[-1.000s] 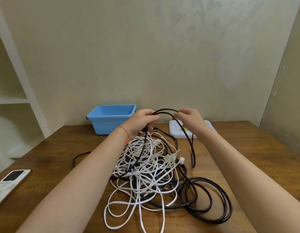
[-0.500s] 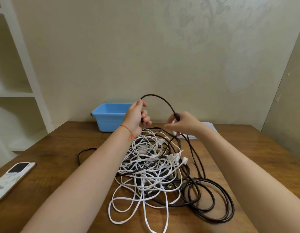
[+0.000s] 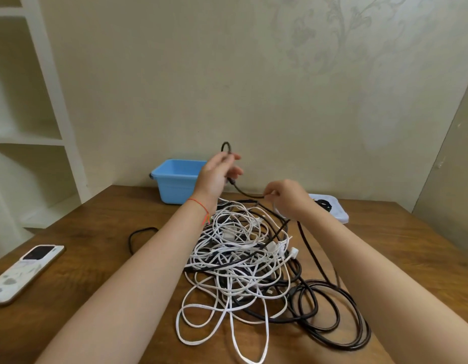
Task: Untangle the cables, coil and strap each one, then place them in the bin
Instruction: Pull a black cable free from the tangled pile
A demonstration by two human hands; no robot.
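Observation:
A tangled heap of white cables (image 3: 240,248) and black cables (image 3: 332,311) lies in the middle of the wooden table (image 3: 96,258). My left hand (image 3: 217,172) is raised above the heap and holds a small loop of one black cable (image 3: 247,193) near its end. My right hand (image 3: 288,198) pinches the same black cable lower down, just above the heap. From there the cable runs down into the tangle. The blue bin (image 3: 175,179) stands at the back of the table behind my left hand.
A white lid or tray (image 3: 332,211) with black straps on it lies at the back right. A phone (image 3: 25,271) rests near the table's left edge. White shelves (image 3: 30,127) stand to the left, and a wall closes the back.
My left hand has risen and drawn the black cable's end into a tighter loop. My right hand has slid down along the cable towards the heap.

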